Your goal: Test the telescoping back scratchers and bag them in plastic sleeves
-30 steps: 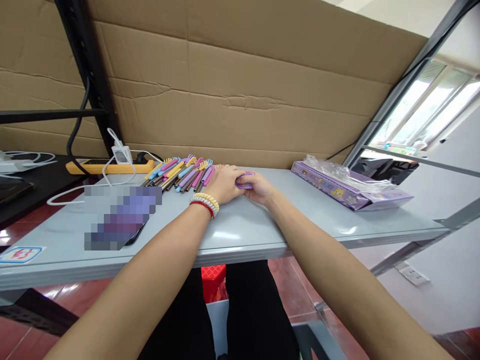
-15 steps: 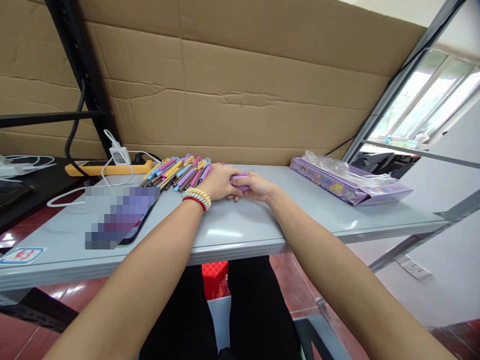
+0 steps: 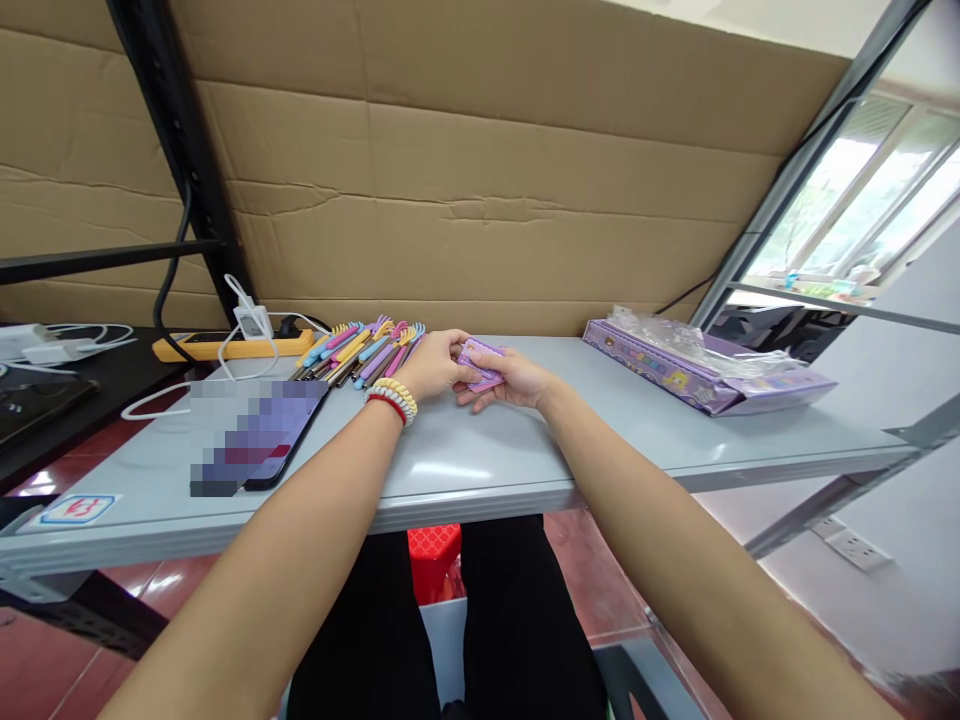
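Above the grey table [image 3: 480, 450] a small flat purple piece [image 3: 484, 362], patterned and card-like, is held between my two hands; I cannot make out its exact kind. My right hand [image 3: 519, 380] is closed on its right side, fingers reaching beneath it. At its left edge, my left hand [image 3: 436, 366] grips with thumb and fingers, partly hidden; beaded bracelets circle that wrist. Just left of my left hand lies a pile of colourful pens [image 3: 364, 350] with curled, hand-like ends.
A purple printed box [image 3: 675, 375] with clear plastic wrap [image 3: 697, 340] lies at the right. On the left are a phone [image 3: 289, 435], partly blurred out, a yellow power strip [image 3: 225, 347] and white cables. A cardboard sheet [image 3: 480, 160] stands along the back.
The purple piece has tilted so more of its face shows. My left fingers have shifted back to its left edge. The view has turned slightly left.
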